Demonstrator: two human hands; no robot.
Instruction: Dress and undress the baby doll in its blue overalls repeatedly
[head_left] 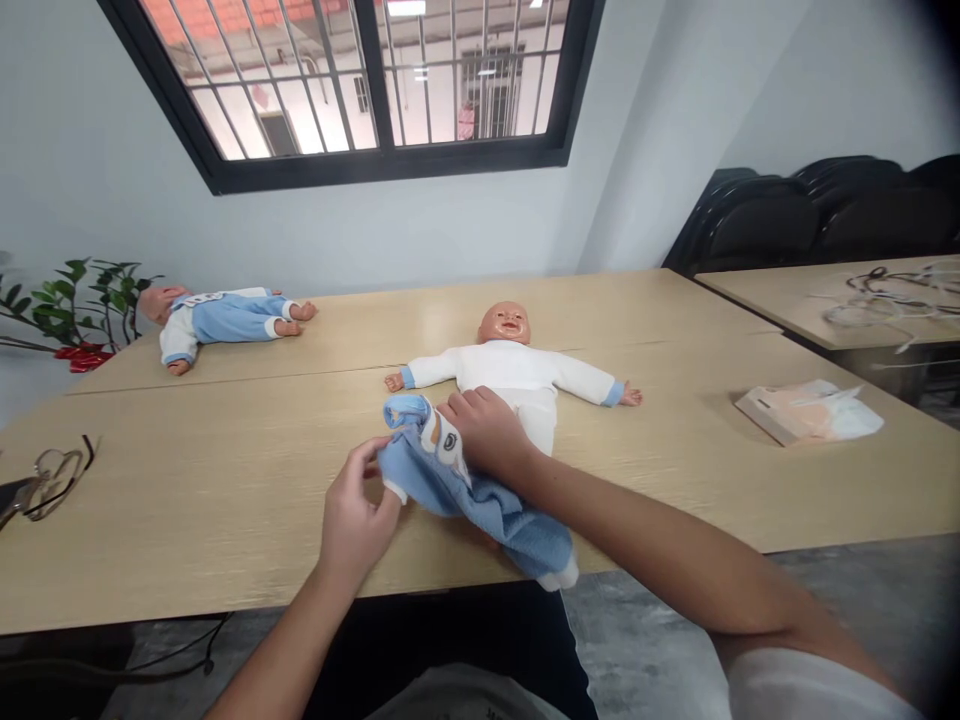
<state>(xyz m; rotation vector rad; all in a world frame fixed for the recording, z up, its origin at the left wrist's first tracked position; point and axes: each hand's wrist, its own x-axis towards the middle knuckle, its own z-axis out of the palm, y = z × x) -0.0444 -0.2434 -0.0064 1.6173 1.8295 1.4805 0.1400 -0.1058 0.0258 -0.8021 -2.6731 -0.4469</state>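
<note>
A baby doll (506, 368) in a white long-sleeved top with blue cuffs lies on its back, arms spread, head toward the window. Over its lower body are small blue doll overalls (480, 505) with white cuffs and an animal-face patch on the bib. My left hand (358, 510) pinches the overalls at their left edge, near a white cuff. My right hand (486, 428) is closed on the bib beside the patch, its fingertips partly hidden. The doll's legs are mostly covered by the cloth and my right arm.
On the wooden table (225, 480), a second dressed doll (232, 318) lies at the far left by a potted plant (82, 305). Glasses (56, 485) rest at the left edge, a tissue pack (806, 412) at right. Cables (892, 295) cover another table; folded chairs (810, 215) stand behind.
</note>
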